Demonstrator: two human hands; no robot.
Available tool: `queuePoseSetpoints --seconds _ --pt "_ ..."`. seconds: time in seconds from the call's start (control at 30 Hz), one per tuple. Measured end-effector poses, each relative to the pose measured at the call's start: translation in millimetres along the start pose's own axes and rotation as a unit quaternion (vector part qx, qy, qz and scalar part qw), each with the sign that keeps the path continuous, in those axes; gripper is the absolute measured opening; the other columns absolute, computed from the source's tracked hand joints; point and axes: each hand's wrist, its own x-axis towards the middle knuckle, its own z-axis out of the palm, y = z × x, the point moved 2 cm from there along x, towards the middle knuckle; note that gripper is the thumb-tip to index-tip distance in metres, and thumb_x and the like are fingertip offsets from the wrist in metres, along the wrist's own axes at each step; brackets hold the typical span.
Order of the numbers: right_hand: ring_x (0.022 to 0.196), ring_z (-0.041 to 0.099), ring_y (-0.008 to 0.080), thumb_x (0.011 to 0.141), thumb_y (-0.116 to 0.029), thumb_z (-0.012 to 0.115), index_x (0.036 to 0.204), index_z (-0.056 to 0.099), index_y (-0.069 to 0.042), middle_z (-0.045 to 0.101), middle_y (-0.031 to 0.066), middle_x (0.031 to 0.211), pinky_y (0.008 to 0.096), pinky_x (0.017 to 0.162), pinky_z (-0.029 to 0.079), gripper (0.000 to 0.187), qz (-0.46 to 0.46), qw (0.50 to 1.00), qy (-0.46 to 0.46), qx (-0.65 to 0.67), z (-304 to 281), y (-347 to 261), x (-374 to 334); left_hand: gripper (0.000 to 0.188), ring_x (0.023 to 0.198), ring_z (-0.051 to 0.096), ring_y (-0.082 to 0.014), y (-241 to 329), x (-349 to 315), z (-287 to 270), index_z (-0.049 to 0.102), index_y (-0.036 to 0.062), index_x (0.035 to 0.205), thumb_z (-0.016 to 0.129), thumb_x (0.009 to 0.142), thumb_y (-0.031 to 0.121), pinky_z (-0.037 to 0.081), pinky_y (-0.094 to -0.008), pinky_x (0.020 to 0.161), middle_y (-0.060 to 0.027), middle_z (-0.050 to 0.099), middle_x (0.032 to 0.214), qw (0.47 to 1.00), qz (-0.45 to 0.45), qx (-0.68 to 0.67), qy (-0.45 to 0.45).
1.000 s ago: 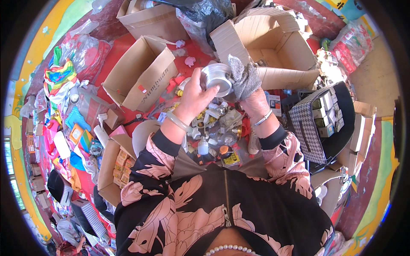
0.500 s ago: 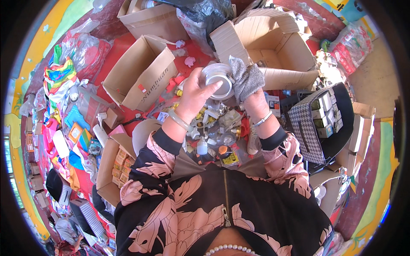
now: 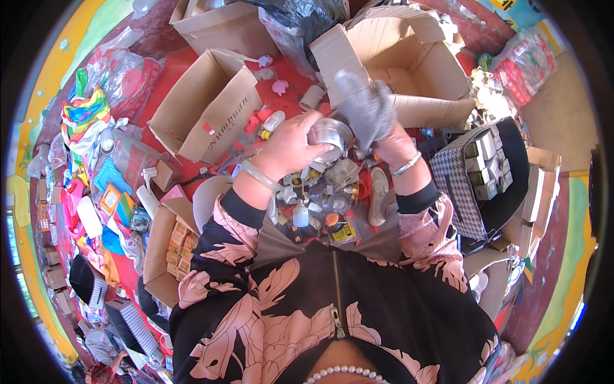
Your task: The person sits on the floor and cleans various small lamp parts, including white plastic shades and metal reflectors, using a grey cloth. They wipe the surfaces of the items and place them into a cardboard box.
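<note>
My left hand (image 3: 286, 148) is closed round a short, round, silvery-white cup-shaped thing (image 3: 328, 136), held above the clutter between my legs; its exact kind is unclear. In my right hand (image 3: 395, 152) is a grey cloth (image 3: 366, 110), bunched and blurred by motion. The cloth sits right beside the round thing's far right rim; whether they touch I cannot tell. Beneath them lies a heap of small mixed items, with a small bottle with a bluish body (image 3: 300, 216) and an orange-topped item (image 3: 332, 220) near my lap.
An open cardboard box (image 3: 211, 105) stands ahead to the left, a larger one (image 3: 419, 109) ahead to the right. To my right is a checked bin (image 3: 455, 168) holding small boxes. A carton of small packs (image 3: 160, 256) is at my left, near colourful cloths (image 3: 89, 112).
Both hands have come down slightly. The round thing has tilted, showing more of its side, and the cloth has swung up and away from its rim. A pale cylinder now shows beyond my left hand.
</note>
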Motion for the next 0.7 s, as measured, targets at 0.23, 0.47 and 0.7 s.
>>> queuePoseSetpoints --seconds 0.23,0.47,0.7 --pt "0.099 0.052 0.0116 0.084 -0.009 0.057 0.123 0.046 0.0 0.055 0.0068 0.114 0.0264 0.087 0.042 0.041 0.12 0.976 -0.049 -0.177 -23.1 37.0 -1.2 0.035 0.076 0.061 -0.033 -6.2 2.3 9.1 0.056 0.0003 0.087 0.074 0.061 0.014 0.048 -0.036 0.067 -0.0164 0.061 0.078 0.996 -0.022 -0.08 0.012" --pt "0.097 0.054 0.0128 0.083 -0.002 0.057 0.118 0.049 0.002 0.057 0.0077 0.111 0.0268 0.083 0.045 0.037 0.131 0.991 -0.017 -0.022 -16.8 32.4 -5.4 0.035 0.074 0.052 -0.0053 -25.2 -0.8 7.3 0.056 0.0013 0.098 0.066 0.065 0.001 0.045 -0.0237 0.068 0.0025 0.056 0.08 0.987 -0.122 -0.093 -0.051" --pt "0.087 0.06 0.0164 0.079 -0.011 0.062 0.108 0.057 -0.001 0.064 0.0101 0.095 0.0297 0.076 0.048 0.031 0.016 0.964 0.036 -0.265 -19.0 37.8 -1.5 0.038 0.075 0.062 -0.029 -11.6 -0.7 15.8 0.055 -0.0013 0.088 0.073 0.061 0.019 0.048 -0.0349 0.068 -0.0172 0.062 0.077 0.981 -0.114 -0.151 -0.046"
